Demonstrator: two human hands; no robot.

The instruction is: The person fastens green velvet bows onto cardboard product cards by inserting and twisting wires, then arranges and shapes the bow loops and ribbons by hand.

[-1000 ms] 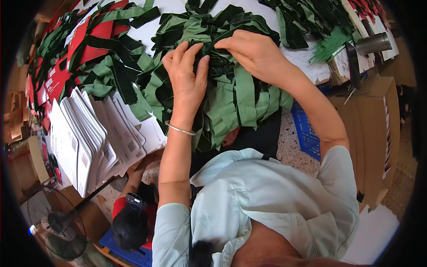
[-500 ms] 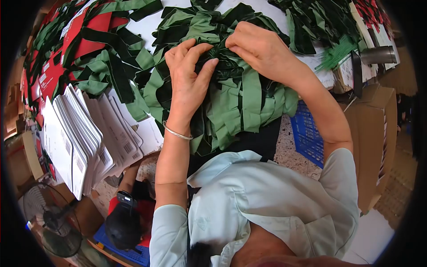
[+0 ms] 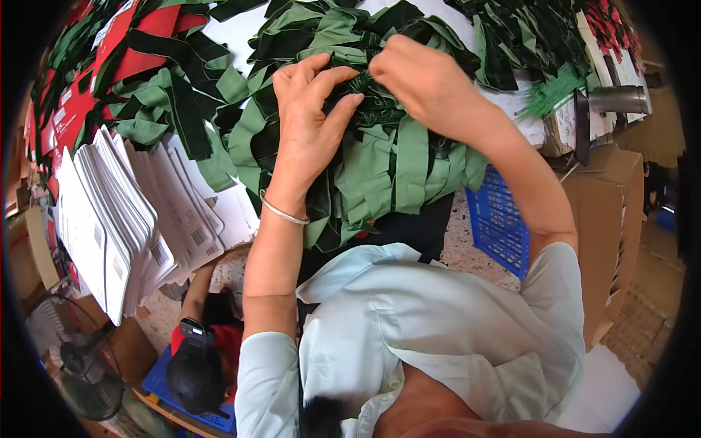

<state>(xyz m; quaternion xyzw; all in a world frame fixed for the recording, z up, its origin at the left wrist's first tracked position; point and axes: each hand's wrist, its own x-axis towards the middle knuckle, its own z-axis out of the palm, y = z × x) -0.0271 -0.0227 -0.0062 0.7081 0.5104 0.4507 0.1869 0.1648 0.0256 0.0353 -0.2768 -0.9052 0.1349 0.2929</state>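
Note:
A heap of green velvet ribbon strips [image 3: 365, 175], dark on one face and lighter on the other, lies on the white table under both hands. My left hand [image 3: 310, 109], with a bangle at the wrist, rests on the strips; its thumb and forefinger are apart. Close by on the right, my right hand [image 3: 420, 80] is closed in a pinch over the middle of the heap. Its fingertips are slightly blurred, and what they hold is too small to make out. Thin dark green gathers show between the hands.
White cards [image 3: 109, 226] stand stacked at left, with red cards [image 3: 80, 120] behind. Thin green ties [image 3: 551, 91] and a metal cylinder [image 3: 618, 99] are at right. Below are a blue crate [image 3: 500, 219], a cardboard box [image 3: 602, 219], a fan [image 3: 77, 358] and another person [image 3: 197, 372].
The view has shifted slightly, so most surroundings appear a little further left. My right hand has turned a little, with its fingers more curled. My left hand stays on the ribbons.

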